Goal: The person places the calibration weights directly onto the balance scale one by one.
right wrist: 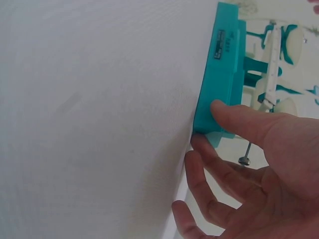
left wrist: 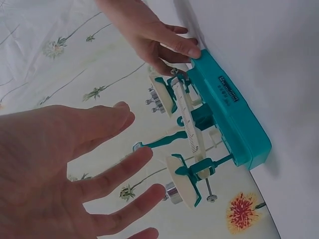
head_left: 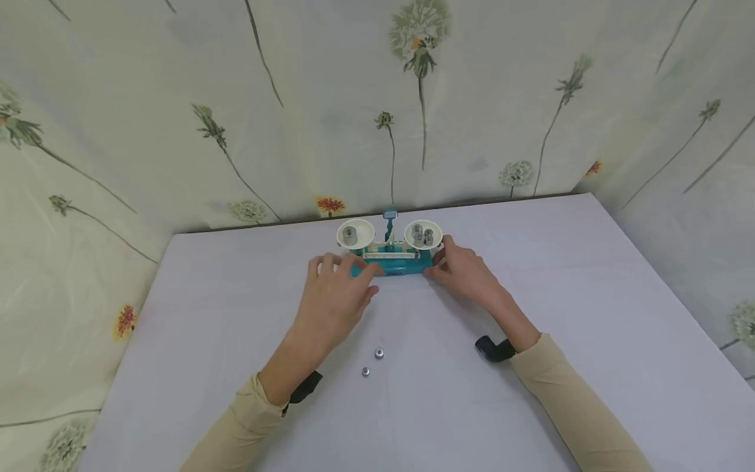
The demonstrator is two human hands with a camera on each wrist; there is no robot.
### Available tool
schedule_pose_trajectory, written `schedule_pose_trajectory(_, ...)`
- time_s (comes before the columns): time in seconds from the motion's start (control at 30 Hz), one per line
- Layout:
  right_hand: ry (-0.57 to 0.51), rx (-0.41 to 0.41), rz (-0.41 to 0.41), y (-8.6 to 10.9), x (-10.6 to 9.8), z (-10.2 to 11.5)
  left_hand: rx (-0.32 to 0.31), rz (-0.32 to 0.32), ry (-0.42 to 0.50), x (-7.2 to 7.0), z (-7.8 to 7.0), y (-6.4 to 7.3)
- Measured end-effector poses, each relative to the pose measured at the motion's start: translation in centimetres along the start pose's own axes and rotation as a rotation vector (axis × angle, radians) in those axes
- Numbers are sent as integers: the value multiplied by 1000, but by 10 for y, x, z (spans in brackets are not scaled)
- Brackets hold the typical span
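A teal balance scale [head_left: 401, 267] with two white pans stands near the table's back edge. In its left pan [head_left: 367, 229] is one large metal weight [head_left: 350, 236]; the right pan [head_left: 435, 228] bears several smaller weights [head_left: 418, 233]. My right hand [head_left: 468, 272] pinches the right end of the scale's base, with the thumb [right wrist: 229, 112] on its front face and fingers at its end. Before the left end hovers my left hand [head_left: 331, 301], its fingers spread and nothing in them. The left wrist view shows a gap between that hand and the pans.
Two small metal weights [head_left: 379, 353] lie on the white tabletop [head_left: 436, 393] between my forearms. Behind the scale rises a flower-patterned curtain [head_left: 330, 131] along the table's back edge. A black device [head_left: 494, 349] is worn at my right wrist.
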State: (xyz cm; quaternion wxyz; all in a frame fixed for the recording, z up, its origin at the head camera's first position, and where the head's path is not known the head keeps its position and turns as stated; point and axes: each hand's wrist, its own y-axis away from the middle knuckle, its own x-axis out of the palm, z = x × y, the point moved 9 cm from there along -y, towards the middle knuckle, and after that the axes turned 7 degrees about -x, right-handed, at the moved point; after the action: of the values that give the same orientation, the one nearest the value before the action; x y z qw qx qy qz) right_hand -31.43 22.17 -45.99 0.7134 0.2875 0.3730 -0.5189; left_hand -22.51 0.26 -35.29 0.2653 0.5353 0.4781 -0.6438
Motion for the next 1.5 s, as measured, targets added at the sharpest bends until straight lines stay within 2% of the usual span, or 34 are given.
schedule_pose_trajectory(0.53,-5,10,-2,-1,1,-2,31,115,31,23,-11,12)
schedule_pose_trajectory(0.87,-2,9,0,0,1,0,58,362,42,47,-16,23)
schedule_pose_trajectory(1.2,-14,16,-9,1,0,-2,103,495,20,67,-27,30)
schedule_pose_trajectory(1.33,-14,12,-7,2,-1,-1,117,516,7,73,-32,33)
schedule_pose_trajectory(1.5,-9,12,-5,1,0,0,130,499,-13,76,-35,37)
